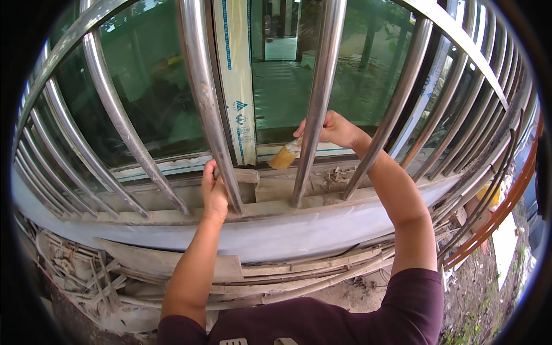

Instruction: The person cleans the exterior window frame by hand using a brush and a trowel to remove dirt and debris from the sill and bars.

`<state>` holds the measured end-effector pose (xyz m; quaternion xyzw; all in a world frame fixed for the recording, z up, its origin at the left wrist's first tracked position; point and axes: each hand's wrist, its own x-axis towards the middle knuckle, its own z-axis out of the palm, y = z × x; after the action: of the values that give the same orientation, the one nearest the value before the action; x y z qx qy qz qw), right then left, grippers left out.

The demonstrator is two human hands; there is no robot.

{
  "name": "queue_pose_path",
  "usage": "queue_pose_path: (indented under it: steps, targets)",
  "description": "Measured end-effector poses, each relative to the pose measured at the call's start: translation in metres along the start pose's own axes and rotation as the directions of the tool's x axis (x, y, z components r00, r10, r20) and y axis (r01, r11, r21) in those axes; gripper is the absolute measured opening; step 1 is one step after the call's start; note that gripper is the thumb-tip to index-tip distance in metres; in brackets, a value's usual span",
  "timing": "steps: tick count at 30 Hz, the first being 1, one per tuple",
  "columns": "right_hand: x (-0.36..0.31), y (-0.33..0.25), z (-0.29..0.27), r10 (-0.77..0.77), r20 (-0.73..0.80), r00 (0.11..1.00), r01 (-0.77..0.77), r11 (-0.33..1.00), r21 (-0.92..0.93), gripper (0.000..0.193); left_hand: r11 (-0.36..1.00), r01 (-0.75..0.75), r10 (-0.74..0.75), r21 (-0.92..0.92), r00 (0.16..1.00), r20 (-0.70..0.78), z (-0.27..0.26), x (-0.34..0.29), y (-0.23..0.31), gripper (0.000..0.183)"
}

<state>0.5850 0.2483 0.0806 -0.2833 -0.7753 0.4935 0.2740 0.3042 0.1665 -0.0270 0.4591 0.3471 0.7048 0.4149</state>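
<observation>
My right hand (340,131) reaches between the upright metal bars (322,75) and is closed on a paintbrush (284,156). The brush's tan bristles point down and left, above the dusty window ledge; a bar hides part of its handle. Lower and to the left, my left hand (215,194) is closed right beside another bar (208,98). That bar covers part of the fingers. A short, dusty, flat block (247,176) shows just past the bar, at the same height; whether my left hand holds it or the bar, I cannot make out.
Behind the bars stands a green-tinted window (287,103) with a film-covered frame (236,86). Dirt and debris (339,177) lie on the ledge. Below the pale wall are stacked boards and poles (322,270). Orange pipes (489,230) curve at the right.
</observation>
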Motion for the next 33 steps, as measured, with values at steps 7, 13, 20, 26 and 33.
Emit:
queue_pose_path:
  steps: [7, 13, 20, 26, 33]
  targets:
    - [0.032, 0.023, 0.019, 0.050, 0.162, 0.985, -0.058, 0.997, 0.048, 0.025, 0.996, 0.083, -0.083, -0.018, 0.995, -0.052, 0.002, -0.001, 0.005, 0.021]
    - [-0.016, 0.004, 0.002, -0.001, -0.035, 0.999, -0.006, 0.981, -0.195, 0.019, 0.995, 0.092, -0.093, -0.029, 0.995, -0.042, -0.002, -0.001, 0.004, 0.021]
    - [-0.065, -0.031, -0.019, 0.085, -0.261, 0.961, -0.143, 0.967, -0.209, 0.021, 0.995, 0.076, -0.076, -0.061, 0.997, -0.006, -0.002, 0.001, -0.001, 0.020]
    - [-0.082, -0.008, -0.024, 0.174, -0.336, 0.926, -0.277, 0.916, -0.289, 0.026, 0.997, 0.063, -0.062, -0.054, 0.998, 0.016, -0.001, 0.002, -0.004, 0.017]
    - [-0.089, -0.020, -0.019, 0.096, -0.410, 0.907, -0.351, 0.712, -0.608, 0.022, 0.993, 0.086, -0.086, -0.075, 0.996, 0.002, -0.001, 0.001, -0.001, 0.016]
